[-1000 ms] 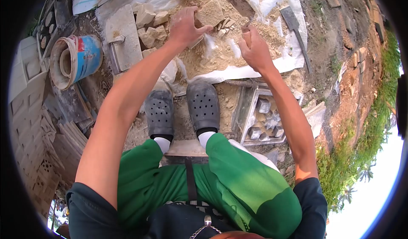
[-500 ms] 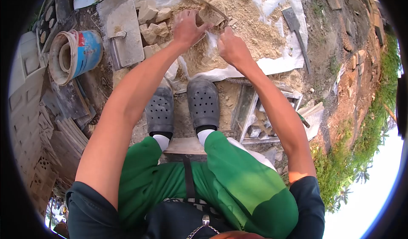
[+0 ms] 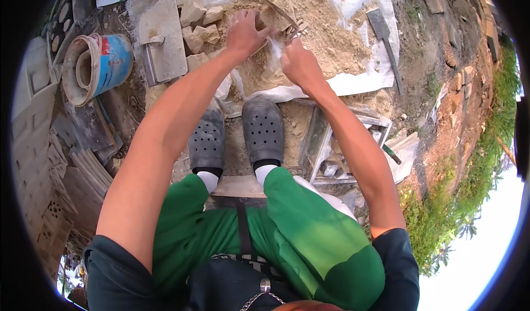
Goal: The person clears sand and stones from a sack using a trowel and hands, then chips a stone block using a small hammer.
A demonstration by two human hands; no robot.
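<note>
My right hand is wrapped round the handle of a trowel, whose dark blade is seen nearly edge-on, slanting up and left over the rubble. Beside the blade, on its left, my left hand has its fingers and thumb apart, near a stone slab on the heap. What lies under its fingertips is hidden. Crumbly tan mortar rubble covers a white sheet beneath both hands. Pale broken stones lie left of my left hand.
A blue and white bucket lies at the left, near a flat slab. A dark long-handled tool rests on the sheet's right side. A framed mould sits right of my grey clogs. Grass borders the right.
My right hand has moved left with the trowel, its blade now turned edge-on near my left hand. My left hand has shifted only slightly.
</note>
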